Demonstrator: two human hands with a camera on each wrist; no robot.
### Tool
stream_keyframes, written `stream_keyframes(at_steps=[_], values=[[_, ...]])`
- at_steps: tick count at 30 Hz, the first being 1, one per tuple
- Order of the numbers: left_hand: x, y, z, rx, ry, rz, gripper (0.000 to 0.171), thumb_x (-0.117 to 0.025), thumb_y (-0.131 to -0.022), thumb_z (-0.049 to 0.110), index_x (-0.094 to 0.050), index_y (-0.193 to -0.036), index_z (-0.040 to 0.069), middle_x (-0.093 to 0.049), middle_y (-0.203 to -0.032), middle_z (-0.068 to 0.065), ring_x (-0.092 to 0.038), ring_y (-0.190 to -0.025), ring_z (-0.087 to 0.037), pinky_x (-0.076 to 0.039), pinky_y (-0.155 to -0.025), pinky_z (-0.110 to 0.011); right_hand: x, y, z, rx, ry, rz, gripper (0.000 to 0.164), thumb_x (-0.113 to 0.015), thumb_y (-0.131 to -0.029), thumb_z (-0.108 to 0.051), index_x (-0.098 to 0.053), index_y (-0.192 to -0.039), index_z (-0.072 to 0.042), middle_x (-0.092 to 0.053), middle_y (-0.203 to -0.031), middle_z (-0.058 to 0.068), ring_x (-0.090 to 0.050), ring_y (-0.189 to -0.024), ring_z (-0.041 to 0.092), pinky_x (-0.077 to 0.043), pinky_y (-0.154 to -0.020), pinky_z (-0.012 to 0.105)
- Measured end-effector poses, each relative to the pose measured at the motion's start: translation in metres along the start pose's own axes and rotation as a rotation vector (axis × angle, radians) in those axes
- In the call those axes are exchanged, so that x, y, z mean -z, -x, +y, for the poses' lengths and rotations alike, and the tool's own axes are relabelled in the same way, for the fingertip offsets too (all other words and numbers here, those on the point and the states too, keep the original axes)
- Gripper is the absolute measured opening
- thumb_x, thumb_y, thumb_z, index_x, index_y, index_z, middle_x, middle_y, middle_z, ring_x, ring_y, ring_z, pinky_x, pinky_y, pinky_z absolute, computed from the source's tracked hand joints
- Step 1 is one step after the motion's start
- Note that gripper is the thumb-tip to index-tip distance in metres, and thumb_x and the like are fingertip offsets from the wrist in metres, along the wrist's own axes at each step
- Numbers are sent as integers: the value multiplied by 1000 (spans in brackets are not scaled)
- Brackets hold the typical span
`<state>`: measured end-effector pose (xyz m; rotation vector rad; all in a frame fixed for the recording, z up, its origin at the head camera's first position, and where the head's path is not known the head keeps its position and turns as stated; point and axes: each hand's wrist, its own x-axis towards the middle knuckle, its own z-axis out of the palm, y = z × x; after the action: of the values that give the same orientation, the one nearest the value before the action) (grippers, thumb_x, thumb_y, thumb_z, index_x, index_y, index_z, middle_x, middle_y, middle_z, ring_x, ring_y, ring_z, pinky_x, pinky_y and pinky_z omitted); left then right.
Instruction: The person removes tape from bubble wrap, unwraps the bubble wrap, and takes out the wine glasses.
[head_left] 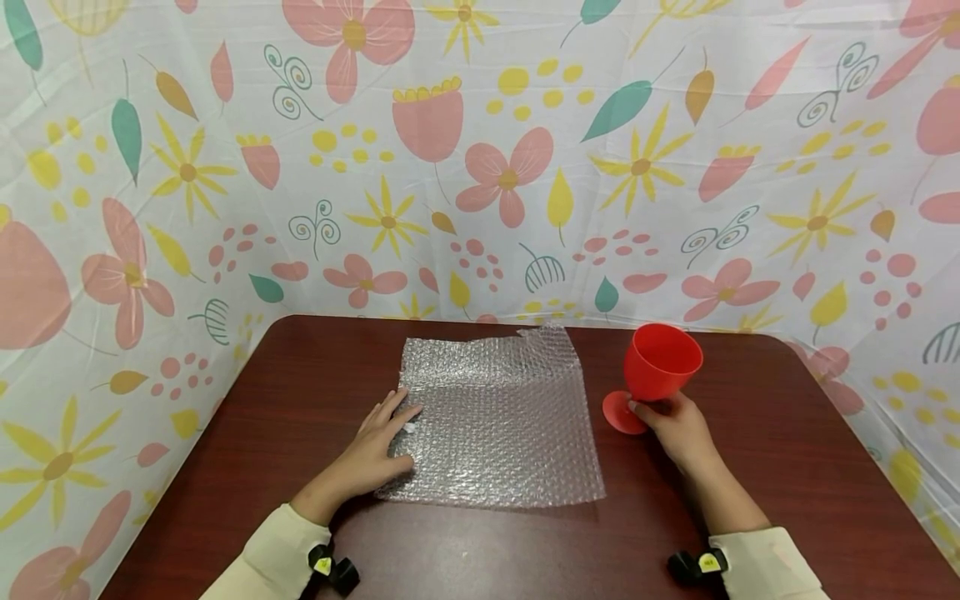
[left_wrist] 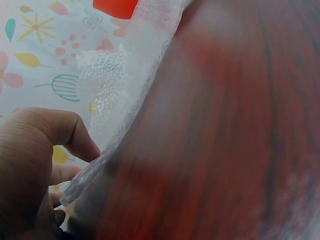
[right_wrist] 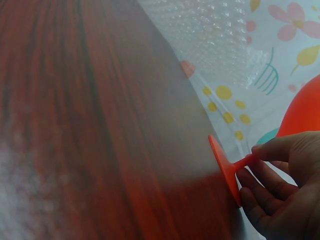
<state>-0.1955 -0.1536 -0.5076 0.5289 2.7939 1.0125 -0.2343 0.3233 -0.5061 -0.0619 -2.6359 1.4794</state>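
In the head view a clear sheet of bubble wrap lies spread on the table, its far edge ragged. My left hand is at the sheet's left edge, fingers spread and touching it; the left wrist view shows the thumb against the wrap. To the right of the sheet, my right hand pinches the stem of a red plastic goblet. The goblet tilts, bowl up and to the right, with its round foot showing in the right wrist view. Some fingers are hidden behind the stem and bowl.
The dark reddish-brown wooden table has rounded far corners. Behind it and along its sides hangs a white cloth printed with flowers and leaves. A black wrist camera is strapped at each cream sleeve.
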Motion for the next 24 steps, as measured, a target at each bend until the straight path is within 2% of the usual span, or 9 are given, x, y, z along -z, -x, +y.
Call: stream_keyframes(at_steps=[11,17,24], values=[[1,1,-1,-17,12,1,79,-62,-85,15,-34,-159,19,-6,-172,-4,2,-159,-34,-9,-118,-73,-1,0,1,8,-17,-18,41,-71,-96,-24,-61,-128,0,-70,-119,20,-53,-90,-15,-43,-83,9],[-1,4,0,-39,64,69,72,-58,-90,16,-35,-158,19,-8,-172,-3,0,-158,-36,-8,-115,-76,-2,-1,4,-3,-5,-30,43,-70,-96,-24,-60,-132,-2,-69,-124,20,-52,-92,-16,-43,-84,9],[-2,4,-1,-35,112,121,71,-64,-95,31,-34,-159,24,-6,-172,0,0,-158,-37,-11,-109,-82,-2,1,2,-19,17,-39,44,-70,-97,-26,-60,-133,-2,-68,-127,20,-51,-93,-14,-42,-87,12]])
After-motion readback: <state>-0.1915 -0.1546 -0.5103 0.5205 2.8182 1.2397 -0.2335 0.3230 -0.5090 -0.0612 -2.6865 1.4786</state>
